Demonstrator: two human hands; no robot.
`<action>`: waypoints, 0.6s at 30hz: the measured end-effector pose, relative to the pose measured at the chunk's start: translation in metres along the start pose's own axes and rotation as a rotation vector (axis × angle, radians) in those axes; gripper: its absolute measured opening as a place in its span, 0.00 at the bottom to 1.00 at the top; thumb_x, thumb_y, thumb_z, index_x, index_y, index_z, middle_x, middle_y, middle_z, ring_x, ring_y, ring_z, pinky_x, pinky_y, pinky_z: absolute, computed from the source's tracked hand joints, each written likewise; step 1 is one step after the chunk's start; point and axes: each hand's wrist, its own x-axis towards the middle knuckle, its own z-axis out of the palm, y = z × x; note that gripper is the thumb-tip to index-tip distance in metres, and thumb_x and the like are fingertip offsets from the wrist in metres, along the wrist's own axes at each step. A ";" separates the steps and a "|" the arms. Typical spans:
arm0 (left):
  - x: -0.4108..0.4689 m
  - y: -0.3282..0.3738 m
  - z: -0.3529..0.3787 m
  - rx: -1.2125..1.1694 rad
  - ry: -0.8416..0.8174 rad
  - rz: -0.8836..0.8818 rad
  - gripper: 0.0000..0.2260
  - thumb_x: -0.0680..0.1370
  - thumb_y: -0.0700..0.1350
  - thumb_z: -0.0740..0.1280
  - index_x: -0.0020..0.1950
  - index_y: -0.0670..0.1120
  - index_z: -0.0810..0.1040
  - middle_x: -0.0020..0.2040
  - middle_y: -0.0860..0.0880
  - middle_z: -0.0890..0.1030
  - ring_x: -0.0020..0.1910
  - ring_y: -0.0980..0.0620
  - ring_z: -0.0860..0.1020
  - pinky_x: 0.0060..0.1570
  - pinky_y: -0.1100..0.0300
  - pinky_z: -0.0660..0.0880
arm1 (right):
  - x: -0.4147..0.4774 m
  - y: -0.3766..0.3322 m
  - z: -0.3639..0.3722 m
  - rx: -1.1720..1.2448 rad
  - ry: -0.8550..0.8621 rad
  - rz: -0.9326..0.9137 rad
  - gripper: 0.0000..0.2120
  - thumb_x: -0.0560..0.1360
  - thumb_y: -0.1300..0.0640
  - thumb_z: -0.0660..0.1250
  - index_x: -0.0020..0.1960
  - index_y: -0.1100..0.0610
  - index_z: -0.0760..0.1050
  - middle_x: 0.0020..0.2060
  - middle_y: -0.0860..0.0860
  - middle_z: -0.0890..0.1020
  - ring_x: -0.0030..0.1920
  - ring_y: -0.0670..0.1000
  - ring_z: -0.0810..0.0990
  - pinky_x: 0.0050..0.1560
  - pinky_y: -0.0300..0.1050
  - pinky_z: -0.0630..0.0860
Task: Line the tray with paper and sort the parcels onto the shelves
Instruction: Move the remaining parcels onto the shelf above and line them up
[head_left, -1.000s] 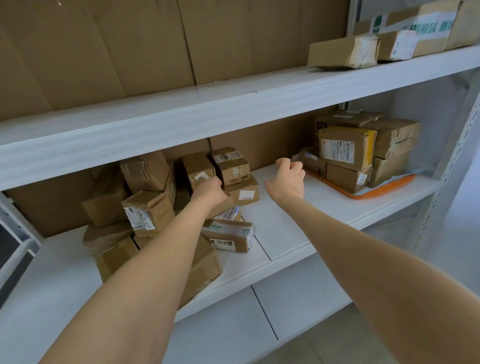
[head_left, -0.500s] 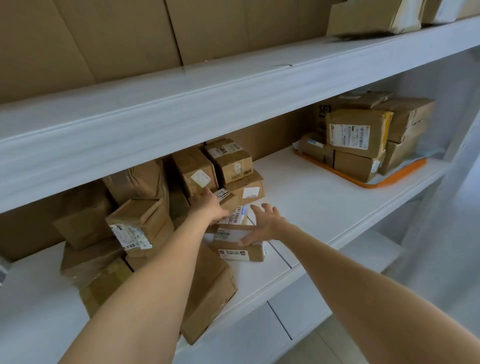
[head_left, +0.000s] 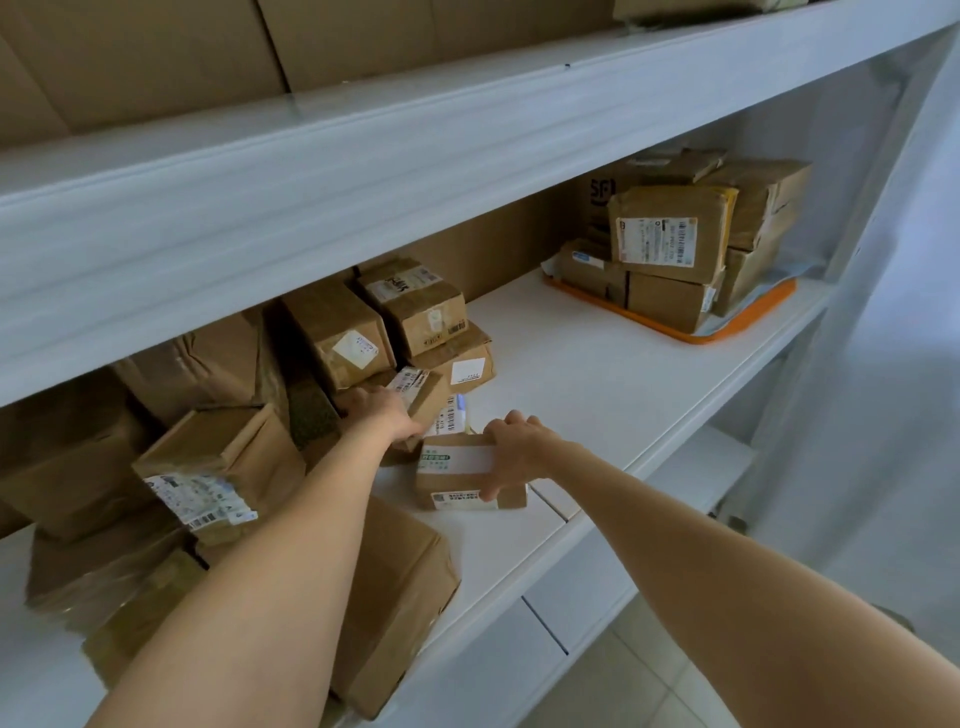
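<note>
On the white middle shelf (head_left: 597, 374) lies a heap of brown cardboard parcels at the left. My right hand (head_left: 511, 449) grips a small brown parcel (head_left: 454, 478) with a white and green label, thumb on its front face, fingers over the top. My left hand (head_left: 384, 415) holds another small parcel (head_left: 423, 397) just behind it, fingers curled round its near edge. An orange tray (head_left: 727, 330) lined with paper sits at the shelf's right end, stacked with several parcels (head_left: 670, 234).
The shelf above (head_left: 363, 156) overhangs the work area, backed with flat cardboard sheets. A large parcel (head_left: 395, 597) juts over the front edge under my left forearm. A lower shelf (head_left: 597, 597) and tiled floor show below. A white upright stands at the right.
My right hand dropped from mid-air above the shelf onto the small labelled parcel and closed round it. My left hand stayed on the parcel in the heap. The view moved closer.
</note>
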 end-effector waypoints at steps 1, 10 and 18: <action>-0.001 0.002 0.000 0.025 0.004 0.021 0.37 0.72 0.58 0.69 0.73 0.40 0.61 0.70 0.39 0.65 0.71 0.38 0.59 0.64 0.48 0.69 | -0.001 0.003 -0.001 0.007 0.005 0.019 0.42 0.63 0.40 0.77 0.71 0.52 0.64 0.62 0.53 0.68 0.64 0.56 0.67 0.62 0.54 0.72; -0.011 0.017 0.000 -0.130 -0.007 0.027 0.40 0.66 0.58 0.74 0.70 0.40 0.64 0.64 0.42 0.70 0.64 0.44 0.68 0.50 0.54 0.73 | -0.010 0.037 -0.015 0.119 0.109 0.234 0.45 0.59 0.38 0.78 0.67 0.56 0.64 0.51 0.51 0.66 0.54 0.55 0.73 0.55 0.50 0.76; -0.015 0.035 0.003 -0.282 -0.047 0.038 0.48 0.64 0.60 0.76 0.72 0.36 0.58 0.66 0.41 0.69 0.65 0.43 0.70 0.57 0.53 0.72 | -0.026 0.059 -0.016 0.385 0.276 0.445 0.42 0.58 0.38 0.79 0.61 0.54 0.62 0.42 0.49 0.73 0.47 0.53 0.77 0.45 0.47 0.79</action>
